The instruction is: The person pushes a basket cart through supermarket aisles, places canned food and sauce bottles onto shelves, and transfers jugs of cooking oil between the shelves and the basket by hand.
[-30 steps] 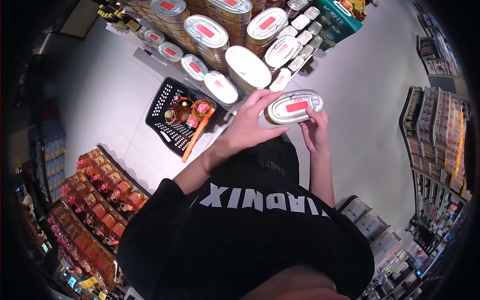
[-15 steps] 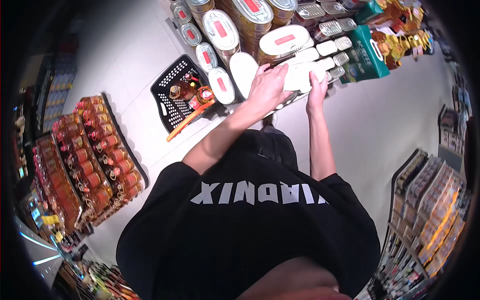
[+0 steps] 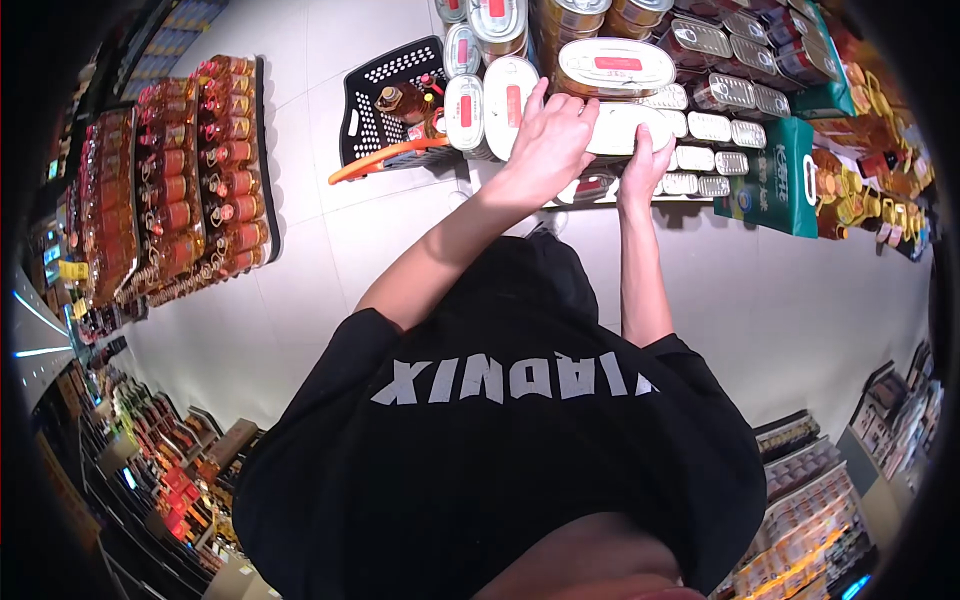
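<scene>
A pale oval tin (image 3: 618, 132) lies lengthwise between my two hands, at the near side of the stacked tins. My left hand (image 3: 550, 138) grips its left end, with fingers lying over the top edge. At the tin's right end is my right hand (image 3: 643, 172), thumb on top; the fingers beneath are mostly hidden. A white oval tin with a red label (image 3: 512, 105) stands just left of my left hand. Behind the held tin sits another large oval tin (image 3: 616, 65) with a red label.
A black perforated basket (image 3: 375, 142) with an orange handle (image 3: 385, 158) holds several bottles on the left. Small tins (image 3: 710, 127) and a green carton (image 3: 790, 180) stand to the right. Rows of amber bottles (image 3: 232, 160) fill a display at far left.
My view has turned, so the tins and green carton sit further right in it and the basket higher. Both hands stay on the oval tin, which lies more level in view.
</scene>
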{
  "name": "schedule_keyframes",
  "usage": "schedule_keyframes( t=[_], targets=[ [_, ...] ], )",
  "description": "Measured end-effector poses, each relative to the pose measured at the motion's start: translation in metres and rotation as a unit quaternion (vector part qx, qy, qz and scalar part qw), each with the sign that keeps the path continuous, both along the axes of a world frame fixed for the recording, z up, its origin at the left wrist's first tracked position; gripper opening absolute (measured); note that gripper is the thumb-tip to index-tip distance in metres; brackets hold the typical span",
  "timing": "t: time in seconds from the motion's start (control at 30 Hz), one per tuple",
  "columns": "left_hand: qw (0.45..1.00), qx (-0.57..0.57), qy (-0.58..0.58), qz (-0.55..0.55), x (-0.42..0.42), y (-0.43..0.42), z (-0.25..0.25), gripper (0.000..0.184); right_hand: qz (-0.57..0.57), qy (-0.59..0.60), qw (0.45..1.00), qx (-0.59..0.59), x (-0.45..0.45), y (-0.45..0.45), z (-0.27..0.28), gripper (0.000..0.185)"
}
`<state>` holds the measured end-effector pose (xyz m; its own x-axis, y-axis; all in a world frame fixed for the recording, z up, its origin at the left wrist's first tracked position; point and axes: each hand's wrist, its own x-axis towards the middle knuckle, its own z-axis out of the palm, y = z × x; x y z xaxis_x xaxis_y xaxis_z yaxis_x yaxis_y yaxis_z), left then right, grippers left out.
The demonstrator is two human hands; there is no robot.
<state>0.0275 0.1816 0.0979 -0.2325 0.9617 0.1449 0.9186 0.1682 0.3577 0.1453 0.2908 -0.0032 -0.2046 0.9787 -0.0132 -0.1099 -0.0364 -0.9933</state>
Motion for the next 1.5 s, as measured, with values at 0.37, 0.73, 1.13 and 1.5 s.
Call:
schedule_keyframes(
  t=[0.37, 0.73, 1.13, 1.5],
  targets=[
    [0.978, 0.155, -0.137, -0.027, 0.015, -0.089, -0.001, 0.034, -0.137, -0.041, 0.987, -0.066, 0.024, -0.028, -0.016, 0.046],
    [0.951, 0.027, -0.265, 0.155, -0.118, -0.343, -0.092, 0.011, 0.296, -0.231, 0.881, -0.288, -0.062, -0.242, -0.089, 0.029],
    [0.971, 0.012, -0.101, 0.214, -0.243, -0.36, -0.169, 0.041, 0.385, -0.5, 0.659, 0.408, -0.277, -0.308, -0.077, 0.06],
    [0.959, -0.223, -0.152, 0.087, -0.313, -0.28, -0.213, 0.018, 0.586, -0.512, 0.467, 0.421, -0.355, -0.252, -0.119, 0.023]
  ],
)
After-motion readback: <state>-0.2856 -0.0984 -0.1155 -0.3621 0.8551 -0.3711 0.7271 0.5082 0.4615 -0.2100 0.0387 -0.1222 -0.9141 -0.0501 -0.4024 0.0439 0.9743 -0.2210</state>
